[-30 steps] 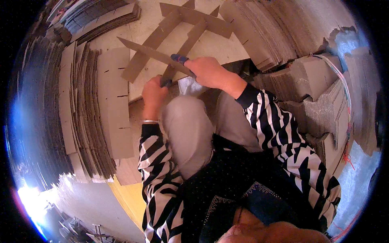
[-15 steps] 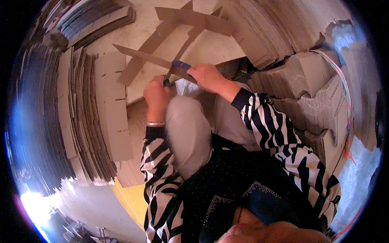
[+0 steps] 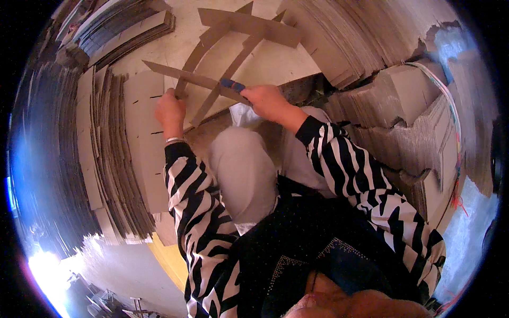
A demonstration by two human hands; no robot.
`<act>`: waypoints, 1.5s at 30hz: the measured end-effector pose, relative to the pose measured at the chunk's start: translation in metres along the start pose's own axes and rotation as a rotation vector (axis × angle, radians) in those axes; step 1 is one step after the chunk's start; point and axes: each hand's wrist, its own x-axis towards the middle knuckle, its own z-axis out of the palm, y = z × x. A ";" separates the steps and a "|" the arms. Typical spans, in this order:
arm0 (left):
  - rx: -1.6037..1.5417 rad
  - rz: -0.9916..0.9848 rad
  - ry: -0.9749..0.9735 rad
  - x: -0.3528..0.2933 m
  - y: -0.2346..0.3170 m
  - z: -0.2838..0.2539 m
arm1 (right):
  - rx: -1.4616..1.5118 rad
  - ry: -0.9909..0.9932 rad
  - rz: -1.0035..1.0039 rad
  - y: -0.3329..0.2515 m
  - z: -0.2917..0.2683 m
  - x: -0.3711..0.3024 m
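Several brown cardboard strips interlock into an open lattice on a pale board (image 3: 132, 53). One cross strip (image 3: 196, 78) lies nearest me and another cross strip (image 3: 254, 26) farther off; two long strips run between them. My left hand (image 3: 170, 112) pinches the near end of the left long strip (image 3: 199, 55), just below the near cross strip. The right hand (image 3: 268, 100), with blue wrapping on its fingers, is closed around the right part of that near cross strip. The right long strip (image 3: 241, 58) slants through it, its near end loose between my hands.
Stacks of slotted cardboard (image 3: 146, 143) stand at the left, with more stacked sheets (image 3: 350, 42) at the far right and a cardboard pile (image 3: 382, 111) beside my right arm. Colourful cords (image 3: 445, 95) hang over that pile. A white bag-like thing (image 3: 243, 114) sits by my knees.
My left hand has moved left, from the right long strip's near end to the left one's. The right hand stays on the near cross strip, and the lattice has shifted slightly left.
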 end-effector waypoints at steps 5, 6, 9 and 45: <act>0.004 -0.039 0.041 -0.002 -0.006 0.008 | -0.084 -0.103 0.049 -0.020 -0.039 -0.010; 0.021 -0.038 0.023 0.000 -0.003 0.007 | -0.092 -0.128 0.064 -0.019 -0.038 -0.009; 0.033 -0.066 -0.024 -0.006 0.006 0.003 | -0.075 -0.165 0.077 -0.017 -0.019 -0.009; -0.048 0.084 -0.050 0.048 0.027 0.011 | 0.157 -0.013 0.214 0.066 -0.084 0.064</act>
